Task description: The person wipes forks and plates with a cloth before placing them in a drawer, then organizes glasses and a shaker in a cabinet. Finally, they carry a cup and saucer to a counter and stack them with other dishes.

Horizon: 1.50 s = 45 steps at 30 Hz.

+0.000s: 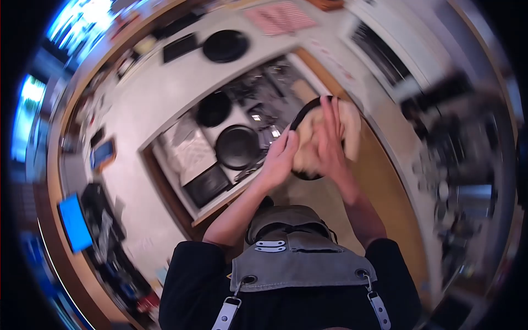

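Note:
In front of my apron, beside the open drawer, is a round black plate (300, 117) with a bunched cream cloth (352, 129) spread over it. My left hand (279, 158) is closed on the plate's near left rim, its thumb side toward the cloth. My right hand (331, 140) lies on top of the cloth, fingers stretched out and blurred by motion. Cloth shows on both sides of that hand, and most of the plate's face is hidden beneath it.
The pulled-out drawer (159, 165) holds a black bowl (213, 108), a dark round plate (237, 147), a square black dish (207, 186) and cutlery. On the counter stand another black plate (226, 45), a dark rectangular tray (180, 48) and a red-striped cloth (280, 17).

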Motion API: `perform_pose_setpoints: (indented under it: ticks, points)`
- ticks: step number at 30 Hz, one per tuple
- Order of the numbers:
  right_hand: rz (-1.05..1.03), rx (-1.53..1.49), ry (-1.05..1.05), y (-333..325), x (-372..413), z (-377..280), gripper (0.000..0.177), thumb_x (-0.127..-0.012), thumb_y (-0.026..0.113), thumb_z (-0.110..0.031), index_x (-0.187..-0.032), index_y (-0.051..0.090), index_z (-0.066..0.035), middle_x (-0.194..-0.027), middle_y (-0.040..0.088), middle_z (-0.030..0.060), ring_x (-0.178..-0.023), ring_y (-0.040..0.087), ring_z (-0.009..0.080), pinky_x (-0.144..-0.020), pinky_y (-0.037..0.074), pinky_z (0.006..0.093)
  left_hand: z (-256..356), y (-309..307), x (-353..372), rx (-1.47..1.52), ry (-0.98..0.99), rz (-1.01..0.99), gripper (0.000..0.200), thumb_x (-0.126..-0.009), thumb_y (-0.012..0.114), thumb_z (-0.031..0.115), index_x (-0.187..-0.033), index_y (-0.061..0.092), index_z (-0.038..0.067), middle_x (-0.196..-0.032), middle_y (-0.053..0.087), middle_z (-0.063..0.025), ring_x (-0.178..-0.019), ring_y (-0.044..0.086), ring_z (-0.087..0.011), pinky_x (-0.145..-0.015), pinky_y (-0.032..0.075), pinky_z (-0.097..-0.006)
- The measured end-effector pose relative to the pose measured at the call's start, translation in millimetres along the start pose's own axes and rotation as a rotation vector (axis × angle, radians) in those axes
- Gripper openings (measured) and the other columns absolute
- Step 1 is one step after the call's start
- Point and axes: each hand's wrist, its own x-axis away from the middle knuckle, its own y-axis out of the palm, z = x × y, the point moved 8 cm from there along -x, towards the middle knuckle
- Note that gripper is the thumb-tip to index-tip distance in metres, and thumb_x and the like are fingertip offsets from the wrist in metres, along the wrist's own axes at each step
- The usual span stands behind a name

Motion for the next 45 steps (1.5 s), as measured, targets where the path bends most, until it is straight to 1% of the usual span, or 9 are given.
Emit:
perform_pose_setpoints:
  ticks: [4, 10, 14, 20, 28, 32, 36, 38, 45]
  points:
    - [0.217, -0.047, 0.240, -67.7, 86.3, 58.1, 0.065, -0.100, 0.055, -0.024, -0.154, 0.026, -0.002, -0.165, 0.019, 0.0204, -0.151, 0.014, 0.0474, -0.118, 0.018, 0.0582, -30.6, 151.7, -14.3, 0.008, -0.016, -0.192, 0.056, -0.111, 0.035, 0.041, -0.145, 0.045, -0.003, -0.134, 0.059, -0.0134, -0.126, 0.050, -0.0181, -0.110, 0.036, -0.0323]
    - [0.345, 0.240, 0.549, -181.4, 218.2, 139.5, 0.066, -0.098, 0.057, -0.031, -0.152, 0.032, -0.004, -0.163, 0.025, 0.0196, -0.151, 0.017, 0.0458, -0.119, 0.020, 0.0572, -53.4, 303.8, 43.5, 0.053, 0.055, -0.330, 0.055, -0.111, 0.033, 0.040, -0.138, 0.050, -0.005, -0.127, 0.061, -0.0129, -0.117, 0.052, -0.0171, -0.103, 0.040, -0.0316]
    - [-0.125, 0.325, 0.479, -191.6, 281.8, 94.5, 0.062, -0.096, 0.057, -0.029, -0.153, 0.041, -0.015, -0.166, 0.022, 0.0108, -0.155, 0.013, 0.0368, -0.119, 0.024, 0.0574, -64.4, 327.1, 47.5, 0.342, -0.150, -0.322, 0.069, -0.109, 0.031, 0.051, -0.134, 0.052, -0.010, -0.128, 0.060, -0.0130, -0.115, 0.054, -0.0185, -0.103, 0.040, -0.0312]
    - [0.198, 0.444, 0.459, -238.2, 282.2, 124.1, 0.062, -0.095, 0.056, -0.031, -0.154, 0.040, -0.016, -0.166, 0.025, 0.0053, -0.153, 0.020, 0.0338, -0.117, 0.026, 0.0587, -49.0, 368.3, 61.9, 0.318, 0.005, -0.414, 0.063, -0.110, 0.032, 0.048, -0.139, 0.047, -0.005, -0.138, 0.056, -0.0127, -0.126, 0.054, -0.0208, -0.108, 0.042, -0.0372]
    - [0.465, -0.002, 0.374, -235.9, 363.1, 129.8, 0.019, -0.084, 0.066, 0.003, -0.099, 0.059, -0.007, -0.130, 0.064, 0.0109, -0.130, 0.056, 0.0319, -0.098, 0.049, 0.0391, -22.4, 294.2, 37.3, 0.566, -0.154, -0.196, 0.060, -0.108, 0.041, 0.047, -0.143, 0.043, -0.002, -0.135, 0.057, -0.0150, -0.118, 0.061, -0.0248, -0.101, 0.051, -0.0392]
    - [1.069, -1.083, 0.529, -285.8, 338.3, 157.3, 0.051, -0.091, 0.067, -0.013, -0.137, 0.048, -0.004, -0.128, 0.059, 0.0073, -0.119, 0.059, 0.0197, -0.102, 0.047, 0.0343, -7.5, 261.1, 33.4, 0.666, -0.154, -0.270, 0.060, -0.106, 0.045, 0.049, -0.140, 0.046, 0.000, -0.134, 0.057, -0.0145, -0.118, 0.062, -0.0268, -0.098, 0.054, -0.0407]
    - [0.514, -1.072, 0.318, -263.3, 252.5, 134.5, 0.070, -0.091, 0.069, -0.018, -0.151, 0.034, -0.003, -0.132, 0.058, 0.0084, -0.121, 0.058, 0.0187, -0.100, 0.049, 0.0341, -4.9, 217.4, 18.3, 0.605, -0.142, -0.250, 0.049, -0.107, 0.049, 0.040, -0.133, 0.054, -0.001, -0.123, 0.064, -0.0112, -0.111, 0.065, -0.0217, -0.094, 0.054, -0.0387]
    - [0.345, -1.078, 0.810, -212.7, 189.0, 116.2, 0.064, -0.094, 0.070, -0.016, -0.147, 0.039, -0.001, -0.124, 0.064, 0.0083, -0.110, 0.063, 0.0171, -0.093, 0.053, 0.0328, -7.6, 189.7, 11.7, 0.436, 0.011, -0.104, 0.046, -0.105, 0.054, 0.037, -0.131, 0.056, -0.001, -0.121, 0.066, -0.0125, -0.104, 0.067, -0.0236, -0.090, 0.055, -0.0378]
    - [1.001, -0.917, 0.619, -65.1, 114.0, 42.7, 0.041, -0.098, 0.067, -0.015, -0.133, 0.054, 0.001, -0.119, 0.065, 0.0070, -0.107, 0.061, 0.0132, -0.093, 0.050, 0.0301, 35.5, 66.0, 23.6, 0.286, 0.290, 0.404, 0.035, -0.105, 0.058, 0.027, -0.122, 0.060, -0.003, -0.109, 0.067, -0.0041, -0.095, 0.060, -0.0111, -0.087, 0.048, -0.0275]
